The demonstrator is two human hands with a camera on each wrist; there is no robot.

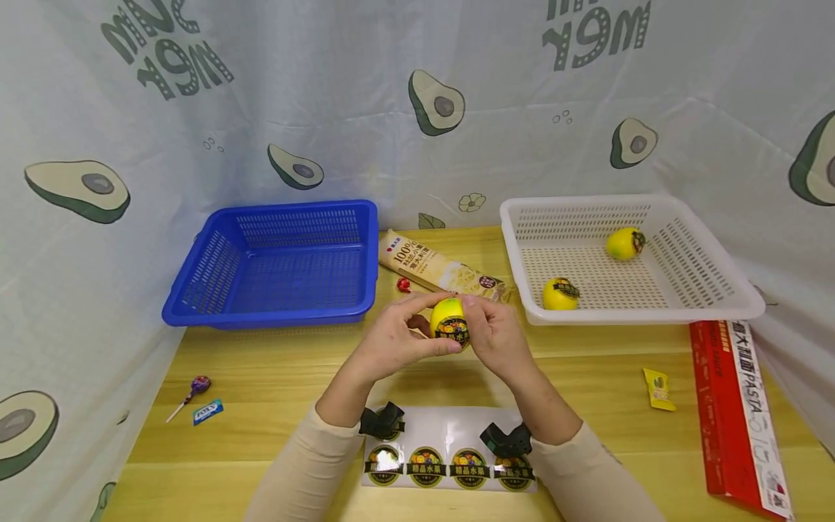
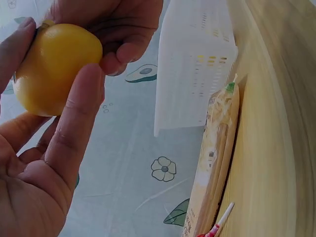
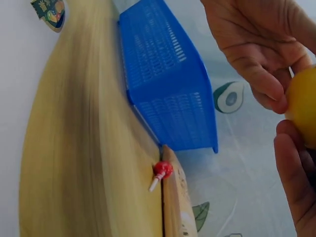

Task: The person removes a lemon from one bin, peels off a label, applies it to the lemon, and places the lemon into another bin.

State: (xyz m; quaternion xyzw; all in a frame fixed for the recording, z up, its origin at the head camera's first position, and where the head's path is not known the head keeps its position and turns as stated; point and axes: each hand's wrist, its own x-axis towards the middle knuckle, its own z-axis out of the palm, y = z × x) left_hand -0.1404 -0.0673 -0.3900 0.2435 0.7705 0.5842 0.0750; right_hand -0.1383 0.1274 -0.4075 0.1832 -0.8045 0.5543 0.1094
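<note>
A yellow lemon (image 1: 445,310) with a round black-and-gold sticker (image 1: 452,331) is held up above the table. My left hand (image 1: 393,338) grips it from the left, thumb below and fingers behind. At its right side, the curled right hand (image 1: 501,339) holds the fruit with thumb and fingers near the sticker's edge. In the left wrist view, the lemon (image 2: 59,69) shows its plain side between the fingers. Only part of the lemon (image 3: 303,106) enters the right wrist view. Below the forearms lies a sticker sheet (image 1: 450,428) with several similar labels.
A blue basket (image 1: 270,319) stands left; a white basket (image 1: 642,315) with two stickered lemons stands right. Between them lie a pasta packet (image 1: 433,264) and a red lollipop (image 1: 404,285). A purple lollipop (image 1: 201,385), blue candy (image 1: 208,412), yellow candy (image 1: 659,389) and red pasta box (image 1: 717,406) lie around.
</note>
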